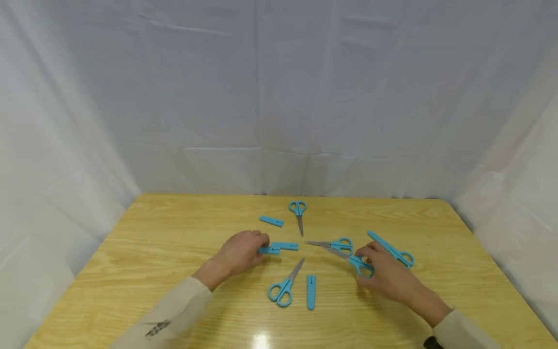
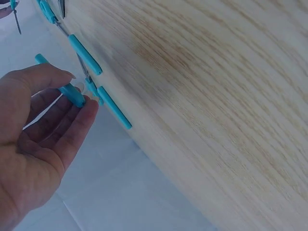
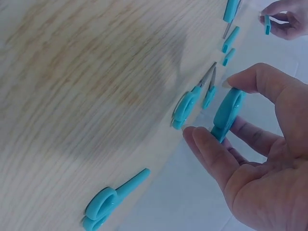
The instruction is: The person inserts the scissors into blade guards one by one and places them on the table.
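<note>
My left hand (image 1: 240, 250) pinches a blue scissor sheath (image 2: 73, 95) between thumb and fingertips, above the wooden table. In the head view it overlaps a second sheath (image 1: 287, 246). My right hand (image 1: 385, 274) holds a pair of blue-handled scissors (image 3: 226, 113) by the finger loops, thumb on one side and fingers on the other. Their bare blades (image 1: 336, 252) point left toward the left hand. Just behind them, another unsheathed pair of scissors (image 1: 343, 245) lies with its tips to the left.
Sheathed scissors (image 1: 391, 249) lie beyond the right hand. At the back are bare scissors (image 1: 298, 209) and a sheath (image 1: 271, 221). Nearer the front, open-bladed scissors (image 1: 284, 290) lie beside an upright-pointing sheath (image 1: 311, 293). White cloth (image 1: 279, 97) hangs around the table (image 1: 174, 213).
</note>
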The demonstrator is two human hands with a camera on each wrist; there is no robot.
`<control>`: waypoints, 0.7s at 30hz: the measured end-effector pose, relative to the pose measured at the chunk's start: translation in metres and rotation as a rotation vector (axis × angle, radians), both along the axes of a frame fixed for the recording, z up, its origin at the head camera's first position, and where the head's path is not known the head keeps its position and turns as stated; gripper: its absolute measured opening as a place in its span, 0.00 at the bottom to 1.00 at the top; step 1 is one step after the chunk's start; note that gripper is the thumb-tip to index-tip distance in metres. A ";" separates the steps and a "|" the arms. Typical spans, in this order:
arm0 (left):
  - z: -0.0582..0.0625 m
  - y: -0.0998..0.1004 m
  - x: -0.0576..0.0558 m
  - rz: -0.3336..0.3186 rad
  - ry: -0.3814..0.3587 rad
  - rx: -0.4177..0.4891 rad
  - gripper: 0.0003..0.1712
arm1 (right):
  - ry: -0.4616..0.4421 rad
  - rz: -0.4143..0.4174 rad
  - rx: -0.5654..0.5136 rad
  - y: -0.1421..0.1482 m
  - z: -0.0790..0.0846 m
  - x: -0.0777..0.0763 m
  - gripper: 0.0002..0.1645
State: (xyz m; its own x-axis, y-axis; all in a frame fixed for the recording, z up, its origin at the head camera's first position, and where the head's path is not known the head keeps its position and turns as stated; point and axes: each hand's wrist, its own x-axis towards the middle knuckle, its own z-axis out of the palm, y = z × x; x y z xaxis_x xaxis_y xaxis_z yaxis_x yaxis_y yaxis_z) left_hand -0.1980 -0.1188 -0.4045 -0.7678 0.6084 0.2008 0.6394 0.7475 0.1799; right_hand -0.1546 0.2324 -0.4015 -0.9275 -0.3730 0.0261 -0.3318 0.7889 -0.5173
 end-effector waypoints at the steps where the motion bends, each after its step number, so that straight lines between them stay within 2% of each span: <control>1: 0.000 0.000 0.000 0.002 0.001 0.003 0.09 | -0.004 -0.003 -0.004 0.000 0.001 0.000 0.21; 10: 0.004 0.004 0.008 0.010 -0.015 0.030 0.10 | 0.044 -0.005 -0.004 -0.003 0.004 0.001 0.16; 21: 0.005 0.006 0.014 -0.012 -0.001 0.004 0.09 | 0.084 -0.028 0.028 -0.014 0.004 0.001 0.16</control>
